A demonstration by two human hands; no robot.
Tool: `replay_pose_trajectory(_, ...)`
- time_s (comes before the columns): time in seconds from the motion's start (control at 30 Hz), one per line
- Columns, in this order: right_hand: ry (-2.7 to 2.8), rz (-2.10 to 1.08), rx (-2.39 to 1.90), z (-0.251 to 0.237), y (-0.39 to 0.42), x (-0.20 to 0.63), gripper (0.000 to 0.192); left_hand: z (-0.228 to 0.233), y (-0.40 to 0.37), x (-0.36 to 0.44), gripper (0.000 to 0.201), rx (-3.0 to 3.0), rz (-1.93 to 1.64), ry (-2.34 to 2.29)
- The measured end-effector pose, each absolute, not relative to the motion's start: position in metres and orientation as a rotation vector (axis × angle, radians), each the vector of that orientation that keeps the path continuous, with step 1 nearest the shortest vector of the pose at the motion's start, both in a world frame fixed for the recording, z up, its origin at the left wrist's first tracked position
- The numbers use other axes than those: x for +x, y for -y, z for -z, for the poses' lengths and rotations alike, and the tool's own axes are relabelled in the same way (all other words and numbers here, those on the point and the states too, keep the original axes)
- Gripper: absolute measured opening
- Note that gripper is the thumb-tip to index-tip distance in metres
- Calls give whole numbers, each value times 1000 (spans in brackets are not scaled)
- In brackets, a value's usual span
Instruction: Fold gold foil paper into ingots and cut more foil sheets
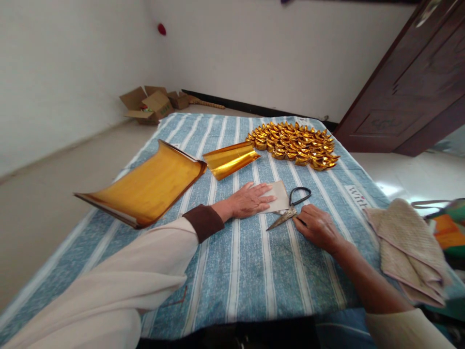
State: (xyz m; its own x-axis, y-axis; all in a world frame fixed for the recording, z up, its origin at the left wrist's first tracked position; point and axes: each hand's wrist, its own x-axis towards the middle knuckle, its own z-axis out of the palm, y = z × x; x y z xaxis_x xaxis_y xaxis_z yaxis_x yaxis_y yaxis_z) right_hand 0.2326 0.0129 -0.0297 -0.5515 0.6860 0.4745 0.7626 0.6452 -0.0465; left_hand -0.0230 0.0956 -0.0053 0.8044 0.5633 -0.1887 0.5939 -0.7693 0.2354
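The left hand [250,199] lies flat and open on a pale paper sheet [279,196]. Scissors [289,209] lie just right of it, closed blades pointing toward the person and leftward, handles away. The right hand [317,226] rests loosely curled against the blades, gripping nothing.

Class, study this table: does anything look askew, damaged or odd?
Nothing is damaged or spilled. The big stack of gold sheets curls up at both ends instead of lying flat, and the scissors lie partly on the pale paper under the left hand.
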Motion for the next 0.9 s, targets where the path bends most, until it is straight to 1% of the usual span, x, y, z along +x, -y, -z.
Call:
replay_pose_trajectory(0.37, 2424, 175, -1137, 33, 1, 240, 31, 18, -100, -27, 52, 2703, 80, -830)
replay_pose_trajectory(0.67, 2406, 148, -1110, 34, -12, 222, 29, 10, -98, -24, 51, 2699, 149, -852)
replay_pose_trajectory(0.9, 2430, 199, -1079, 33, 1, 225, 31, 7, -96, -21, 50, 2689, 175, -874)
